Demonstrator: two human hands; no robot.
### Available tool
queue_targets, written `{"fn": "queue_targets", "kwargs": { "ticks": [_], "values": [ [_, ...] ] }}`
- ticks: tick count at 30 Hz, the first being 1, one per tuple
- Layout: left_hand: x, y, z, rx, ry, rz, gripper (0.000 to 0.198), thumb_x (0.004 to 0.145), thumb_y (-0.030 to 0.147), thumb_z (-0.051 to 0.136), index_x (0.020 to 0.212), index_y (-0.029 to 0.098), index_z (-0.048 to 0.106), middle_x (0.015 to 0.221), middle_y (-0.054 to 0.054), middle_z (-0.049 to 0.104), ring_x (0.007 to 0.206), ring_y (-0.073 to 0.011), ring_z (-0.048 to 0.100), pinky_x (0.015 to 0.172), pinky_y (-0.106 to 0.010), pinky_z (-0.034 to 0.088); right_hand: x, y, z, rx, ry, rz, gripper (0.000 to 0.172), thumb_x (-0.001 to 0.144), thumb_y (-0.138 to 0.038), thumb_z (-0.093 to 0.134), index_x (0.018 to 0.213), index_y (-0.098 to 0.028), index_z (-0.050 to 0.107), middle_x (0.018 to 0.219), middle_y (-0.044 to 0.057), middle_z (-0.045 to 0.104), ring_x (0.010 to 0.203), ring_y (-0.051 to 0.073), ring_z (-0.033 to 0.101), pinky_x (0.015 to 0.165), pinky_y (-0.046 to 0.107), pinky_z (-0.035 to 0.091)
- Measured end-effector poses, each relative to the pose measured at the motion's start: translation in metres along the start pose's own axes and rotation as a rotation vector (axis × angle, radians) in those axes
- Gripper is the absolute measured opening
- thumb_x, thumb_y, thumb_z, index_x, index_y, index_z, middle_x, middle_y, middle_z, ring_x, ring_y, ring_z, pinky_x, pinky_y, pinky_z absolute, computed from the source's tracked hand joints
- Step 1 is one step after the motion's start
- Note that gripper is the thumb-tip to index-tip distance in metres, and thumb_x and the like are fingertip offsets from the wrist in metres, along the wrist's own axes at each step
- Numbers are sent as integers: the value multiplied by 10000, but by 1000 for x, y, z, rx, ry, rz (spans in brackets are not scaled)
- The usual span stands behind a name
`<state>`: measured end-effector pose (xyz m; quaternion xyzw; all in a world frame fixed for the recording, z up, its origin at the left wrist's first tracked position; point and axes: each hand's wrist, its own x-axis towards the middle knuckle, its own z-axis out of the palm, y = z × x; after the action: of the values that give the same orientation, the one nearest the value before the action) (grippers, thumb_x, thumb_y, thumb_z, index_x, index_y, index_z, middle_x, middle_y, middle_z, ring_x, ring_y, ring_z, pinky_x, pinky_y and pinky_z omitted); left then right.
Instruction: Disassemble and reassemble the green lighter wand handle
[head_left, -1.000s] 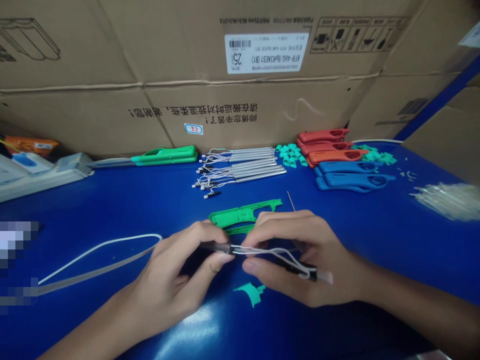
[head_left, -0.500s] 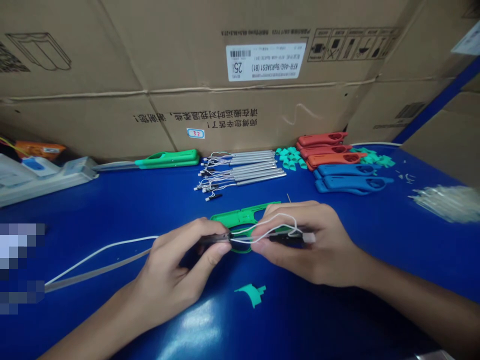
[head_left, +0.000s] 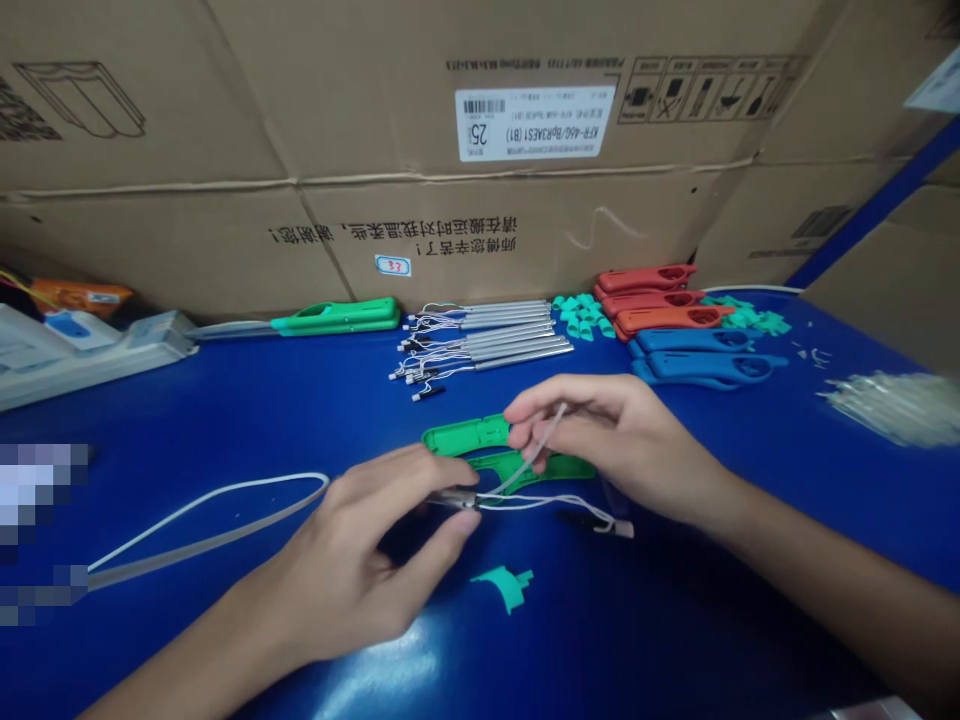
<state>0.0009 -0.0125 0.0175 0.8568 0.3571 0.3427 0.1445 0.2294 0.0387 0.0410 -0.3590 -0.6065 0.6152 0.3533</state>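
My left hand (head_left: 390, 540) is closed around a silver metal tube (head_left: 454, 497), whose right end shows between thumb and forefinger. Out of that end come two white wires (head_left: 536, 500) and a thin translucent hose (head_left: 510, 485). The wires lead to a black part (head_left: 581, 520) with a small white tip (head_left: 621, 528), hanging free of both hands. My right hand (head_left: 600, 430) pinches the hose near its upper end, which pokes up past the fingers. Behind the hands lie two green lighter handle halves, an upper one (head_left: 457, 437) and a lower one (head_left: 559, 466), partly covered.
A teal clip piece (head_left: 508, 587) lies in front. Several metal tubes with wires (head_left: 510, 340), teal pieces (head_left: 581, 315), red handles (head_left: 645, 300) and blue handles (head_left: 705, 367) line the back before a cardboard box (head_left: 360, 100). Translucent hoses (head_left: 900, 405) are piled right; a power strip (head_left: 97, 360) is left.
My right hand has let go of the black part and wires and moved up, now pinching the translucent hose. The black part has dropped lower. My left hand keeps the metal tube, slightly lower.
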Motion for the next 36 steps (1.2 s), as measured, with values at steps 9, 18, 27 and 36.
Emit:
{"fn": "queue_targets", "kwargs": {
  "ticks": [9,18,27,36],
  "values": [
    [4,2,1,11,-35,25,62,910,138,591,905,146,652,747,-15,660,653,-117,596,611,-246,477,2,3,7,16,-188,246,363,911,-425,575,745,-124,690,661,29,652,603,105,580,625,243,480],
    [5,3,3,16,-34,22,55,904,136,594,879,149,641,731,-16,656,641,-118,589,596,-254,469,-1,-2,1,-145,-356,212,86,727,-148,788,758,-109,717,613,-45,590,550,46,477,498,151,371],
    [5,3,5,17,-27,26,68,901,132,593,856,150,640,713,-6,648,621,-109,583,581,-243,463,-1,0,0,-196,-379,258,78,765,-198,727,768,-126,696,564,-60,548,476,51,459,415,150,381],
    [6,4,4,10,-44,15,72,904,139,584,857,161,634,705,-3,631,609,-112,573,570,-243,456,0,-3,0,-159,-400,297,121,774,-248,700,735,-143,655,553,-67,494,472,46,428,391,144,299]
  ]
}}
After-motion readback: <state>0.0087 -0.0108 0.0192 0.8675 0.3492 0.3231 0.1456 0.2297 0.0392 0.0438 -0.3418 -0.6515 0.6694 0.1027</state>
